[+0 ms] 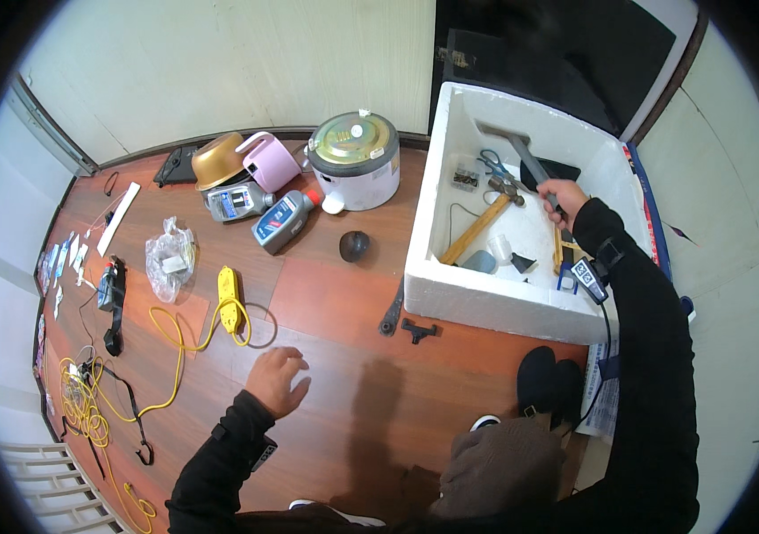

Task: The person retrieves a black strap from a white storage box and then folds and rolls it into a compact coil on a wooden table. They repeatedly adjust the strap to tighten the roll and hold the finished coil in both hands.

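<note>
1. Nearest, the left hand [277,381] is over the wooden floor [335,307], holding nothing, fingers lightly curled and thumb apart.
2. To its right, dark slippers [547,384] stand below the near wall of the white foam box [504,311]; a black bracket [419,332] lies just outside that wall.
3. Ahead and left of the left hand, a yellow power strip [229,298] lies lengthwise away from the person, its cord looping left.
4. The foam box's near wall stands between the left hand and the box's contents: a wooden-handled hammer [477,230] lying slantwise, blue-handled scissors [493,164], a clear case [465,178] of small dark pieces and a black object [554,171].
5. The right hand [564,199] is closed around the handle of a grey tool [531,161] inside the box. Its long axis slants from the grip away and leftward, head end toward the far wall; whether it touches there I cannot tell.
6. Farther off, left of the box, stand a lidded rice cooker [357,169], a grey bottle with a red cap [285,222], a pink jug [270,163] and a gold pot [218,161].
</note>
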`<control>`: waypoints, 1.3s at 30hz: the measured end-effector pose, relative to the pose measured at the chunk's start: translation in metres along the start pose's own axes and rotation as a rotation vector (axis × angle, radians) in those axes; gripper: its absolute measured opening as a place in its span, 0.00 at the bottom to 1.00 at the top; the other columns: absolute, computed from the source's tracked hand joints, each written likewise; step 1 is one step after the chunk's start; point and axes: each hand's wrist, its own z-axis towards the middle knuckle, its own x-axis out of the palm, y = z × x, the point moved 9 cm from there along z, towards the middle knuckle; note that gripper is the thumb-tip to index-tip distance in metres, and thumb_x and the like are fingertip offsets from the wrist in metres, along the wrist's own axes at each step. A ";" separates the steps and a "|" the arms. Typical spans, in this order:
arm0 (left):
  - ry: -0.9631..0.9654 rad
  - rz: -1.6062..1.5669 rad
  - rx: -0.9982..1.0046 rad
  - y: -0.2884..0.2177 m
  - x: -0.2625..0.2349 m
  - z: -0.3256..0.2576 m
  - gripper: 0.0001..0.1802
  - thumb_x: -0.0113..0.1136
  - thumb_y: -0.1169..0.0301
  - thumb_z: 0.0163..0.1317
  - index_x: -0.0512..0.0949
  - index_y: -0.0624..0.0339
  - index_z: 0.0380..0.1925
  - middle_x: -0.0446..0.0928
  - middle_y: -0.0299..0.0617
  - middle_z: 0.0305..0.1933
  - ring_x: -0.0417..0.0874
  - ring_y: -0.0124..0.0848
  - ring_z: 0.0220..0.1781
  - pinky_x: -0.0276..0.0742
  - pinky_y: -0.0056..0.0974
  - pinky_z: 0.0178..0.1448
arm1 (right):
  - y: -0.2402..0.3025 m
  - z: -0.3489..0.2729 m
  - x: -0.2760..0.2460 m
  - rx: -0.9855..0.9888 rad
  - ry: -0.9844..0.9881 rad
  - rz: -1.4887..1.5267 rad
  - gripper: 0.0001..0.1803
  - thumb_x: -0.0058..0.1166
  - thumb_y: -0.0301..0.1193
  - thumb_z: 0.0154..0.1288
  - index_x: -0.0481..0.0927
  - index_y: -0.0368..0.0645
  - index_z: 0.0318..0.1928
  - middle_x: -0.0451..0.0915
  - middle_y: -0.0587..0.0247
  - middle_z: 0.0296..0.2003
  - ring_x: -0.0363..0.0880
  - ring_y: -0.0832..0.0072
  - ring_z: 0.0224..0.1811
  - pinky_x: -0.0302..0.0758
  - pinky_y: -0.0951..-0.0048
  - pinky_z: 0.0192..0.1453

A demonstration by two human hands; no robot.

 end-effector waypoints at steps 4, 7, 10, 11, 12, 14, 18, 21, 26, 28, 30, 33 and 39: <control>0.112 0.008 0.001 -0.001 0.021 -0.004 0.13 0.67 0.72 0.48 0.76 0.58 0.34 0.77 0.47 0.42 0.78 0.47 0.44 0.74 0.47 0.49 | -0.066 0.059 -0.041 0.188 -0.144 0.004 0.13 0.51 0.39 0.62 0.68 0.51 0.23 0.65 0.74 0.14 0.60 0.81 0.11 0.54 0.77 0.12; 0.107 -0.001 0.006 -0.001 0.025 -0.004 0.12 0.65 0.71 0.50 0.76 0.58 0.34 0.77 0.46 0.40 0.77 0.47 0.43 0.73 0.47 0.46 | -0.100 0.087 -0.047 0.235 -0.153 0.150 0.15 0.50 0.40 0.63 0.66 0.52 0.21 0.65 0.74 0.14 0.59 0.81 0.10 0.55 0.77 0.12; 0.146 -0.007 -0.031 0.004 0.032 -0.005 0.11 0.65 0.71 0.50 0.76 0.58 0.34 0.77 0.46 0.40 0.78 0.46 0.42 0.74 0.47 0.46 | -0.114 0.104 -0.051 0.256 -0.175 0.185 0.14 0.50 0.41 0.64 0.67 0.51 0.23 0.66 0.73 0.15 0.61 0.81 0.12 0.58 0.76 0.13; 0.159 0.010 -0.034 0.005 0.035 -0.005 0.11 0.67 0.72 0.48 0.77 0.59 0.32 0.78 0.47 0.41 0.78 0.46 0.42 0.76 0.45 0.46 | -0.116 0.107 -0.053 0.256 -0.198 0.180 0.13 0.50 0.41 0.64 0.67 0.51 0.25 0.67 0.73 0.16 0.62 0.81 0.12 0.59 0.76 0.14; 0.162 0.005 -0.039 0.006 0.038 -0.004 0.11 0.67 0.72 0.48 0.77 0.59 0.32 0.78 0.47 0.41 0.78 0.46 0.42 0.76 0.45 0.46 | -0.116 0.111 -0.050 0.261 -0.183 0.171 0.12 0.50 0.41 0.64 0.68 0.50 0.27 0.68 0.72 0.17 0.63 0.80 0.13 0.62 0.75 0.15; 0.185 0.015 -0.054 0.007 0.044 -0.004 0.10 0.67 0.72 0.49 0.77 0.59 0.32 0.78 0.46 0.40 0.79 0.46 0.42 0.76 0.45 0.46 | -0.115 0.115 -0.044 0.279 -0.193 0.153 0.11 0.49 0.42 0.64 0.69 0.49 0.32 0.70 0.70 0.19 0.65 0.79 0.15 0.66 0.73 0.17; 0.218 -0.023 -0.062 0.006 0.053 -0.004 0.10 0.66 0.71 0.50 0.77 0.59 0.33 0.77 0.46 0.41 0.78 0.46 0.42 0.76 0.46 0.47 | -0.099 0.123 -0.001 0.225 -0.036 -0.138 0.20 0.47 0.45 0.66 0.67 0.48 0.51 0.76 0.59 0.31 0.76 0.72 0.20 0.78 0.64 0.25; 0.238 -0.034 -0.070 0.007 0.057 -0.006 0.10 0.64 0.70 0.53 0.77 0.59 0.34 0.77 0.47 0.41 0.78 0.47 0.43 0.75 0.46 0.48 | -0.088 0.117 0.055 0.150 0.256 -0.320 0.36 0.48 0.50 0.66 0.54 0.61 0.72 0.74 0.55 0.44 0.82 0.70 0.37 0.80 0.60 0.35; 0.255 -0.037 -0.082 0.016 0.062 -0.013 0.10 0.64 0.70 0.53 0.77 0.60 0.35 0.77 0.49 0.42 0.78 0.48 0.44 0.75 0.47 0.49 | -0.067 0.107 0.107 -0.044 0.495 -0.744 0.36 0.49 0.48 0.66 0.59 0.54 0.72 0.73 0.54 0.56 0.76 0.65 0.55 0.78 0.55 0.50; 0.251 -0.044 -0.095 0.020 0.062 -0.019 0.10 0.65 0.70 0.53 0.77 0.60 0.35 0.77 0.49 0.42 0.78 0.49 0.44 0.76 0.47 0.50 | -0.061 0.108 0.113 -0.180 0.507 -0.994 0.36 0.50 0.45 0.65 0.61 0.49 0.70 0.71 0.51 0.61 0.73 0.60 0.60 0.74 0.56 0.57; 0.255 -0.045 -0.107 0.023 0.063 -0.027 0.11 0.65 0.70 0.53 0.77 0.60 0.35 0.77 0.49 0.42 0.77 0.49 0.44 0.75 0.47 0.50 | -0.055 0.110 0.113 -0.393 0.432 -1.316 0.36 0.52 0.41 0.63 0.61 0.43 0.70 0.68 0.46 0.64 0.68 0.54 0.65 0.68 0.60 0.66; 0.285 -0.047 -0.145 0.026 0.065 -0.040 0.11 0.66 0.69 0.51 0.77 0.59 0.34 0.77 0.49 0.42 0.77 0.48 0.44 0.75 0.47 0.49 | -0.062 0.115 0.111 -0.471 0.411 -1.427 0.38 0.55 0.40 0.59 0.63 0.40 0.68 0.65 0.40 0.65 0.63 0.51 0.68 0.61 0.63 0.71; 0.288 -0.051 -0.201 0.026 0.061 -0.069 0.13 0.67 0.68 0.51 0.77 0.59 0.34 0.77 0.49 0.42 0.78 0.48 0.44 0.76 0.47 0.49 | -0.057 0.123 0.139 -0.531 0.471 -1.583 0.34 0.58 0.41 0.55 0.70 0.41 0.62 0.76 0.45 0.54 0.76 0.53 0.57 0.74 0.57 0.59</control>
